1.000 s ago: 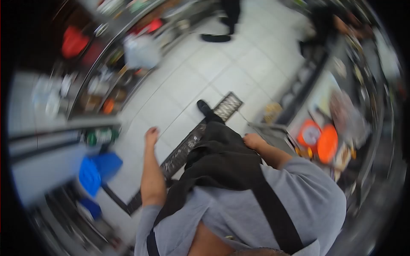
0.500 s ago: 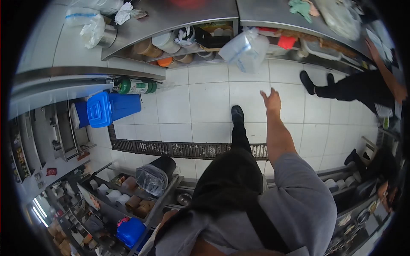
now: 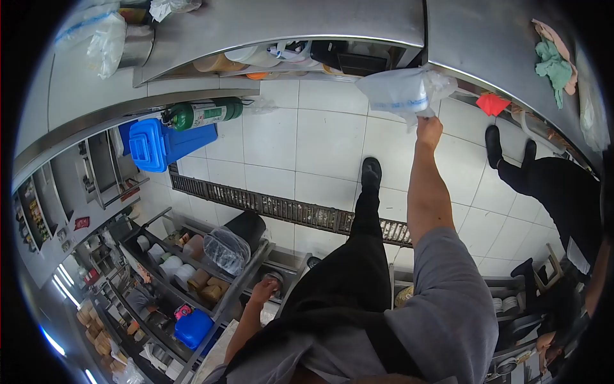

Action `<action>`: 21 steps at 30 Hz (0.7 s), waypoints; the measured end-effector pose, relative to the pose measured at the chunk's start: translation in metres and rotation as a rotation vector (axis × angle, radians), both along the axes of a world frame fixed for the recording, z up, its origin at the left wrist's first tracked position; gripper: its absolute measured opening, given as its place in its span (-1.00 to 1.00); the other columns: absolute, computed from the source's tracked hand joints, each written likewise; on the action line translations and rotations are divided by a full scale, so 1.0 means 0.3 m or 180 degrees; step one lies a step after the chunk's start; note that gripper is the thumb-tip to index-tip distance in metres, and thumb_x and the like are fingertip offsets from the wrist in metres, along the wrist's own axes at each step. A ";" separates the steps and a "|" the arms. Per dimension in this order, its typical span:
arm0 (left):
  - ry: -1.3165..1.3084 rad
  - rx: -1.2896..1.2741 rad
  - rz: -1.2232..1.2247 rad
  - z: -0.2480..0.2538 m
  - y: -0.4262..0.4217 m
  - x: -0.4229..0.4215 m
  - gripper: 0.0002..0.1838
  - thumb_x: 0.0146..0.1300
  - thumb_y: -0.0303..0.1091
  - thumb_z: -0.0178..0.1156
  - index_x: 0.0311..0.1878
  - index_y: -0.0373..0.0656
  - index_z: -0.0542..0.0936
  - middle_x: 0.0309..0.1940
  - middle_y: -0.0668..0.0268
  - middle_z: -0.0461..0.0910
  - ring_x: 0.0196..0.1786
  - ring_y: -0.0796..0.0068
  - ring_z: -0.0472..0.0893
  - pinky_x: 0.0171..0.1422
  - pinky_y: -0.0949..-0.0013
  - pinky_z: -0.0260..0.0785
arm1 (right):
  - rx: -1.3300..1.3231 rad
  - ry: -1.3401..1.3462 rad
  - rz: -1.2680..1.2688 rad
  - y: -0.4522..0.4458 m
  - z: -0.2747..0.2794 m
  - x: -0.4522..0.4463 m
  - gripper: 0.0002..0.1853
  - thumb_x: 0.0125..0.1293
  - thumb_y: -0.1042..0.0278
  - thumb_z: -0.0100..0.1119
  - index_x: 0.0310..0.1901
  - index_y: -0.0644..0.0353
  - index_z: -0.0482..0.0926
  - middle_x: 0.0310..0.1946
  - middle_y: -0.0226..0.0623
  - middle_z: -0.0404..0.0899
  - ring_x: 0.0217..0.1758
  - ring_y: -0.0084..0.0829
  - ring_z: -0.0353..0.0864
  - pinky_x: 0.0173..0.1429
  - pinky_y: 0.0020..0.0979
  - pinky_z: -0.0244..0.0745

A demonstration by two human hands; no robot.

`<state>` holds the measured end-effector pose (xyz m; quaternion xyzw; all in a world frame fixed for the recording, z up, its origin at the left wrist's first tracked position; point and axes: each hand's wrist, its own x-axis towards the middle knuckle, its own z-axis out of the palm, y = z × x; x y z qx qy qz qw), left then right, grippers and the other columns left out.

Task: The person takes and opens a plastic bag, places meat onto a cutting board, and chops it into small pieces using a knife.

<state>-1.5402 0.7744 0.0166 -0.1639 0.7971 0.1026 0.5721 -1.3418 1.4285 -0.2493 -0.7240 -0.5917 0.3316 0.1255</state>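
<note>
My right hand (image 3: 430, 132) reaches forward, its fingers closed on the lower edge of a clear plastic bag (image 3: 403, 91) with a blue stripe. The bag hangs at the front edge of a steel counter (image 3: 307, 20). Lower down at the left, my left hand (image 3: 264, 290) hovers beside a metal bowl at the steel unit; its fingers look curled, and whether anything is in them is too small to tell.
A blue lidded bin (image 3: 148, 146) and a green gas cylinder (image 3: 203, 114) stand at the left. A floor drain grate (image 3: 268, 203) crosses the tiles. A black bin (image 3: 246, 227) is near my left. Co-workers in dark trousers (image 3: 543, 182) stand at the right.
My right hand has moved forward and taken hold of the plastic bag. My left hand, hidden half a second ago, now shows at the lower left.
</note>
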 end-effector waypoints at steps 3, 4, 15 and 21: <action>0.0042 -0.0221 -0.0293 0.005 -0.012 -0.034 -0.67 0.31 -0.20 0.23 0.04 -0.16 0.65 -0.22 0.38 0.67 -0.21 0.57 0.64 -0.25 0.44 0.47 | 0.0398 -0.0182 0.0232 -0.021 0.019 0.046 -0.68 0.20 0.17 0.34 -0.29 0.35 0.69 -0.29 0.08 0.67 -0.17 0.10 0.66 -0.03 -0.08 0.53; 0.0044 -0.0377 -0.0425 0.009 -0.022 -0.043 -0.67 0.29 -0.19 0.24 0.03 -0.17 0.65 -0.24 0.38 0.67 -0.23 0.56 0.64 -0.28 0.44 0.47 | 0.0399 -0.0206 0.0205 -0.033 0.022 0.064 -0.68 0.20 0.17 0.34 -0.29 0.35 0.69 -0.29 0.08 0.67 -0.17 0.10 0.66 -0.03 -0.08 0.53; 0.0433 0.0996 -0.1616 -0.253 0.130 -0.188 -0.60 0.24 -0.13 0.26 0.05 -0.18 0.66 -0.16 0.16 0.73 -0.11 0.33 0.71 -0.05 0.30 0.53 | 0.0394 0.0207 0.0135 -0.411 0.417 0.237 -0.75 0.34 0.22 0.16 -0.28 0.27 0.54 -0.34 0.07 0.63 -0.24 0.10 0.63 -0.17 -0.02 0.49; 0.0608 0.1632 -0.2794 -0.297 0.273 -0.363 -0.56 0.23 -0.05 0.27 0.06 -0.13 0.64 -0.09 0.14 0.71 0.01 0.22 0.69 0.14 0.24 0.50 | -0.0066 -0.0486 0.1270 -0.916 0.498 0.348 -0.87 0.29 0.30 0.11 -0.31 0.16 0.56 -0.34 0.02 0.64 -0.24 0.08 0.65 -0.15 0.03 0.56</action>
